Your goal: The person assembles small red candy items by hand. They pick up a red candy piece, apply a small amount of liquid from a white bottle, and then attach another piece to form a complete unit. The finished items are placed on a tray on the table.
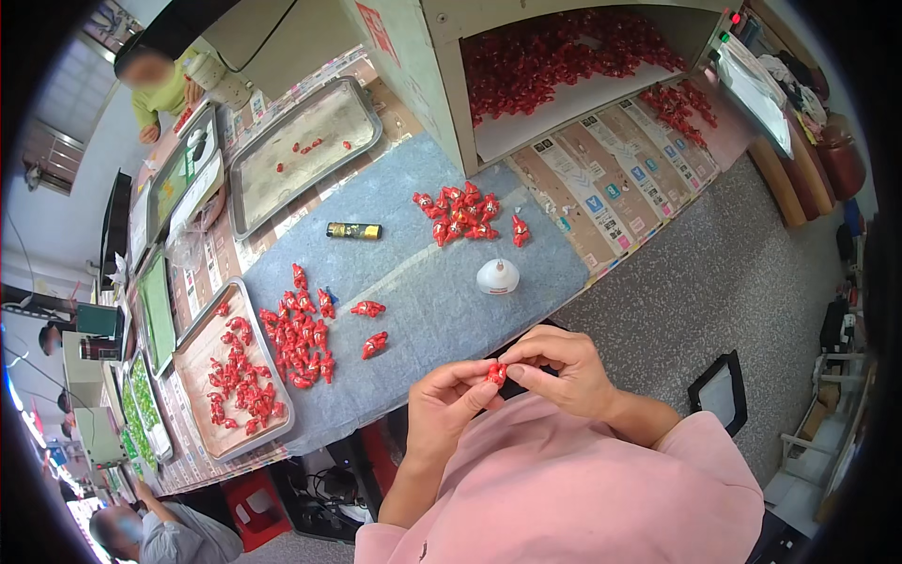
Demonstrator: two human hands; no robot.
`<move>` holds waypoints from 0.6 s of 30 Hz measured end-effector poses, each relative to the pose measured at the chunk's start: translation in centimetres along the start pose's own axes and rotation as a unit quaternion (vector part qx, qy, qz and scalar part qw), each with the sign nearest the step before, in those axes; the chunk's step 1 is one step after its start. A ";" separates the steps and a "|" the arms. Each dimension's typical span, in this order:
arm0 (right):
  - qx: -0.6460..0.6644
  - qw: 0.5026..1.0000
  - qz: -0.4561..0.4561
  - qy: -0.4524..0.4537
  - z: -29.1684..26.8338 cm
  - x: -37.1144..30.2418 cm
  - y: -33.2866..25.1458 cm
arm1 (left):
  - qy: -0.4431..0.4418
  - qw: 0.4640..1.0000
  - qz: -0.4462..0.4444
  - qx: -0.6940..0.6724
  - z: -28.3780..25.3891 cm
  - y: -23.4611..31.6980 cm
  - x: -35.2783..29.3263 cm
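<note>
Just past the table's near edge, a small red figure (pixel 496 374) is pinched between the fingertips of both hands. My left hand (pixel 446 399) grips it from the left, my right hand (pixel 566 370) from the right; the fingers cover much of it. Closest on the blue cloth (pixel 423 324) stands a small white bottle (pixel 498 276) with a thin tip. Beyond it lies a cluster of similar red figures (pixel 456 216), one apart at its right. A larger pile of red figures (pixel 299 338) lies to the left, with two loose ones (pixel 374 345) beside it.
At left, a metal tray (pixel 287 428) holds more red figures. A larger tray (pixel 374 99) farther back has several small red pieces. A black-and-gold lighter (pixel 354 230) lies on the cloth. A box-like cabinet (pixel 460 103) with many red pieces stands at the back. Other people sit at left.
</note>
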State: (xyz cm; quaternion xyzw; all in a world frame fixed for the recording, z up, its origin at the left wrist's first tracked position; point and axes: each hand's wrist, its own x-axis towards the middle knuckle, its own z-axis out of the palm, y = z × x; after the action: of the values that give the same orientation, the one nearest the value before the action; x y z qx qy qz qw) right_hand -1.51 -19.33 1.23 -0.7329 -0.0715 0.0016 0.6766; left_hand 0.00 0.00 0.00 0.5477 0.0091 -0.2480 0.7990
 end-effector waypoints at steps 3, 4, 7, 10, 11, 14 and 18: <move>0.032 0.999 0.021 0.005 0.2 0.0 -0.1 | -0.015 0.998 -0.030 -0.049 -0.3 0.2 0.0; 0.041 0.999 0.022 0.008 0.3 0.2 0.0 | -0.017 0.997 -0.043 -0.060 -0.4 0.4 0.3; 0.062 0.998 0.023 0.017 0.5 0.2 0.4 | -0.022 0.992 -0.072 -0.105 -0.3 0.8 0.6; 0.082 0.996 0.024 0.025 0.6 0.0 0.6 | -0.031 0.988 -0.083 -0.128 -0.3 0.6 0.6; 0.089 0.995 0.024 0.027 0.6 -0.1 0.6 | -0.035 0.987 -0.084 -0.131 -0.2 0.4 0.6; 0.053 0.998 0.034 -0.010 0.3 -0.3 0.7 | -0.032 0.984 -0.096 -0.149 -0.1 0.3 0.5; 0.020 0.998 0.055 -0.026 0.1 0.1 0.3 | -0.025 0.976 -0.125 -0.174 -0.3 0.6 0.5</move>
State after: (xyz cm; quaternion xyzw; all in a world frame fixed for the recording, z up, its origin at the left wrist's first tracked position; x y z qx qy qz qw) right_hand -1.39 -19.25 0.98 -0.7217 -0.0484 0.0595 0.6880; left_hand 0.72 0.22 0.24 0.3885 0.1005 -0.3544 0.8446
